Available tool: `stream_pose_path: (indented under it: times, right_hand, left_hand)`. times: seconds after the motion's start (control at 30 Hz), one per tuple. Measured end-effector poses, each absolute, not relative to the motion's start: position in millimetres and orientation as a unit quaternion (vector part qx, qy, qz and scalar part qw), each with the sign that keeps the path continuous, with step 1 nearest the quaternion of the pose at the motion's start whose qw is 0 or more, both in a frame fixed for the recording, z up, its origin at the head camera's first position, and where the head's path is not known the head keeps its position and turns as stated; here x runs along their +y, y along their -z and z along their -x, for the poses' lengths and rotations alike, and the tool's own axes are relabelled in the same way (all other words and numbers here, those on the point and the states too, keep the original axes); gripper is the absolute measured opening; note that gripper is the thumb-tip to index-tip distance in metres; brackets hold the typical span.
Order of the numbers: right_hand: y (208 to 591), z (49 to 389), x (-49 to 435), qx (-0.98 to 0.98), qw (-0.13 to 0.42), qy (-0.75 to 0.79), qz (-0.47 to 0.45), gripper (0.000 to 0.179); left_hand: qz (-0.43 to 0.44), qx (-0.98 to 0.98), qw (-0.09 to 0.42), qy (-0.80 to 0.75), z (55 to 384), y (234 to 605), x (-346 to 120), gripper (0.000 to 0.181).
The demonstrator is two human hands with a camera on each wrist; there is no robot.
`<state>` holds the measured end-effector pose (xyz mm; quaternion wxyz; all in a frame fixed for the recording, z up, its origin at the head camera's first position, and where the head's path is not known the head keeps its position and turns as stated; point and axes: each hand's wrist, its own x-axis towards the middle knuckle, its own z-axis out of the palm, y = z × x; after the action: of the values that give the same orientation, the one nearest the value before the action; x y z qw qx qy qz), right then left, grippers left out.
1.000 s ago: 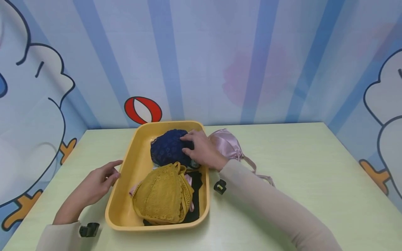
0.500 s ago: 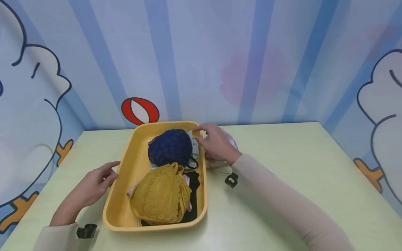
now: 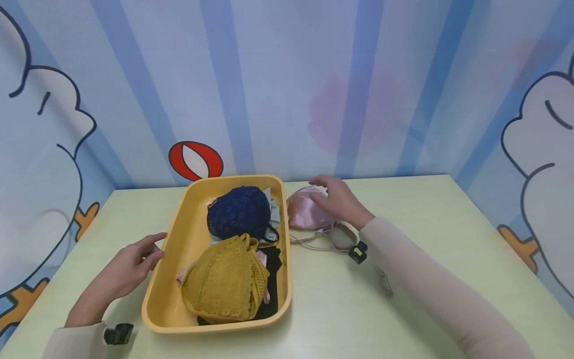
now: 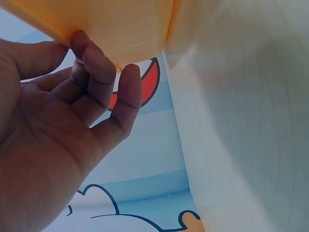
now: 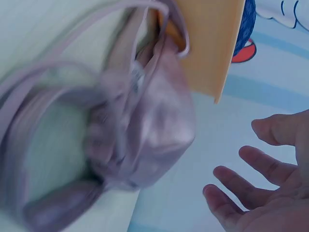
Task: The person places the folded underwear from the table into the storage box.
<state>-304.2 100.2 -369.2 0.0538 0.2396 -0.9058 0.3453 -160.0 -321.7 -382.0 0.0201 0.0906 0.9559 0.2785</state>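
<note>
A pink satin bra (image 3: 309,209) lies on the table just right of the yellow tray (image 3: 288,279), its straps trailing towards me. Over its right side hovers my right hand (image 3: 338,202), fingers spread and holding nothing; in the right wrist view the hand (image 5: 265,179) is apart from the bra (image 5: 159,116). At the tray's left side, my left hand (image 3: 130,269) touches the outer wall near the rim with loosely bent fingertips. Inside the tray, a folded navy lace bra (image 3: 239,212) sits at the back and a folded mustard-yellow bra (image 3: 224,281) in front.
Black cloth (image 3: 271,299) lies partly under the mustard bra, and pale grey cloth (image 3: 274,212) shows beside the navy one. The table (image 3: 403,239) meets a printed backdrop (image 3: 287,89) at its far edge.
My right hand has left the navy bra and moved right, over the tray's edge to above the pink bra. The left hand stays at the tray's side. The view has shifted slightly.
</note>
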Motion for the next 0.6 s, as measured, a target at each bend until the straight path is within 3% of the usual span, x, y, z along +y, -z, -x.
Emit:
stream_pose_path:
  times: [0.6]
  right_hand:
    - [387, 309, 136, -0.923, 0.001, -0.32, -0.213, 0.044]
  left_hand:
    - [-0.099, 0.955, 0.009, -0.278, 160, 383, -324, 0.041]
